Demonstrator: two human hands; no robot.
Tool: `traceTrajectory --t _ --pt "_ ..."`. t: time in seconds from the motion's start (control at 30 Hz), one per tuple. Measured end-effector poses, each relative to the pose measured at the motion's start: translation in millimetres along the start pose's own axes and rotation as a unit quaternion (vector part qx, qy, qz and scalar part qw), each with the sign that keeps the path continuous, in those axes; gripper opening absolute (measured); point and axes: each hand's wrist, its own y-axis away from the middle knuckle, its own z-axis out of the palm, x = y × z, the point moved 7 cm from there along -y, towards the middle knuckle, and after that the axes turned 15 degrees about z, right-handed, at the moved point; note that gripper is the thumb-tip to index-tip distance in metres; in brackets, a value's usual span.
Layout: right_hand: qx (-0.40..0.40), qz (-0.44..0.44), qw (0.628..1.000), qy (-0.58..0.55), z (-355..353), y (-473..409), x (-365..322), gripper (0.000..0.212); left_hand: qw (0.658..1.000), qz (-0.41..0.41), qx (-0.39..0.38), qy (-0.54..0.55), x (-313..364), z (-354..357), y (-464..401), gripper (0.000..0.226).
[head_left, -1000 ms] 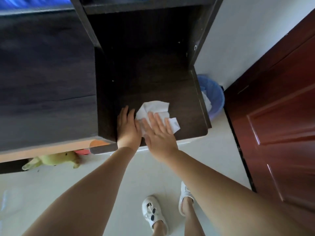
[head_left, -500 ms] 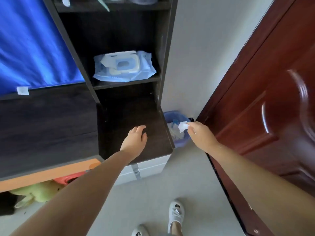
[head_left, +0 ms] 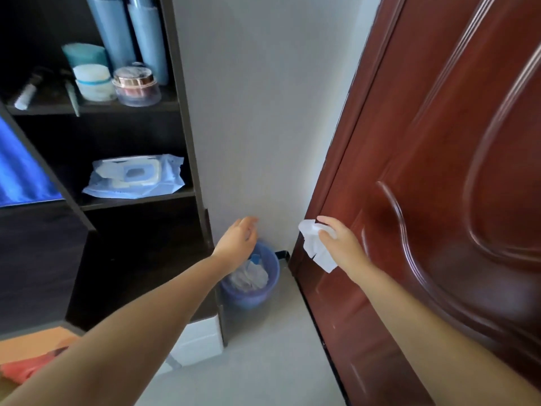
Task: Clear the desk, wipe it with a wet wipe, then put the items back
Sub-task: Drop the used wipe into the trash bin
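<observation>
Your right hand (head_left: 336, 240) pinches the wet wipe (head_left: 314, 247) between thumb and fingertips, holding it in the air in front of the red door (head_left: 439, 171), up and to the right of the blue bin (head_left: 263, 291) on the floor. Most of the wipe hangs crumpled below your fingers, with one bunched corner standing above them.

Judge it as light, limp and damp: it has no stiffness, so it sags wherever you do not hold it, and it will probably cling to your skin when you let go. A pinch on the bunched part is enough; no squeeze is needed. Because it is so light it may drift or stick instead of dropping straight, so if it goes to the bin, let it go close over the rim.

Your left hand (head_left: 238, 238) holds nothing, fingers relaxed and slightly curved, and it hovers above the near edge of the bin, which already holds crumpled white waste.

Further out, the dark table (head_left: 140, 273) top lies to the left of that hand. On the shelf above it rests the wipe pack (head_left: 134, 180), soft and floppy, best lifted by its body. The shelf higher up carries jars (head_left: 136, 85) and tall bottles (head_left: 128, 30).
</observation>
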Motion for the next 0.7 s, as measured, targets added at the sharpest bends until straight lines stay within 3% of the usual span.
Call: traceTrajectory --t 0.23,0.47,0.7 --pt "-0.070 -0.011 0.996 -0.047 -14.4 -51.8 7.5 0.034 0.998 -0.051 0.042 0.025 5.7 40.7 -26.1 0.035" --pt "-0.140 0.007 0.990 -0.006 34.5 -123.1 12.5 0.035 0.985 -0.155 0.073 0.002 -79.8 49.3 -50.2 0.034" --pt "-0.178 0.081 0.981 0.013 76.4 -212.8 50.5 0.030 0.963 -0.265 0.042 0.037 -161.2 103.6 -72.4 0.031"
